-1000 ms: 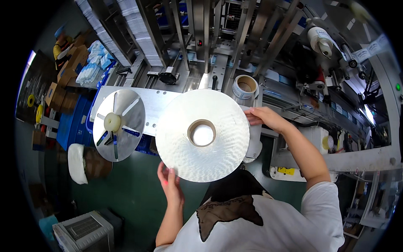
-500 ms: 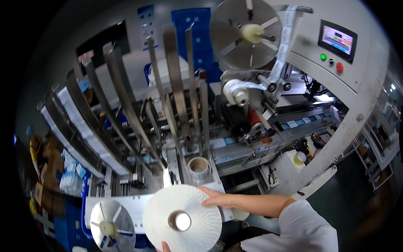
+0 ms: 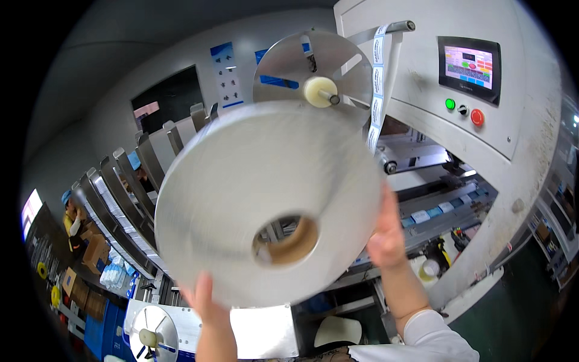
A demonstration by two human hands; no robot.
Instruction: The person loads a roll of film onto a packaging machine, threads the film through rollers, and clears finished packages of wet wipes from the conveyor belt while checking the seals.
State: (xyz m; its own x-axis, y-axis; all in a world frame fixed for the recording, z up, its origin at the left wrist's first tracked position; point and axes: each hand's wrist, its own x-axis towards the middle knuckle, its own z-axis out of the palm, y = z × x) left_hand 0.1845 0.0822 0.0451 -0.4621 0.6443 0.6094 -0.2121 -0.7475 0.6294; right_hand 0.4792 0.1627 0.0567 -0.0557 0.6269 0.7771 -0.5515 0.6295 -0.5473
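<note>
Both hands hold up a large white roll of wound strip with a brown cardboard core, its flat side facing me and slightly blurred. My left hand grips its lower left edge, thumb on the near face. At the right edge, my right hand has hold of the rim; some fingers are hidden behind it. Just beyond the roll's top stands a slotted metal reel disc with a cream hub and a short shaft. A printed strip hangs from a bar beside that disc.
A machine housing with a touch screen and a red button is at the right. Upright metal guides holding white stacks stand at the left. A smaller reel sits lower left. Another person is far left.
The roll has been lifted from low over the machine's front edge to before the upper reel disc, nearer my view. Both hands have risen with it, and my view has tilted up.
</note>
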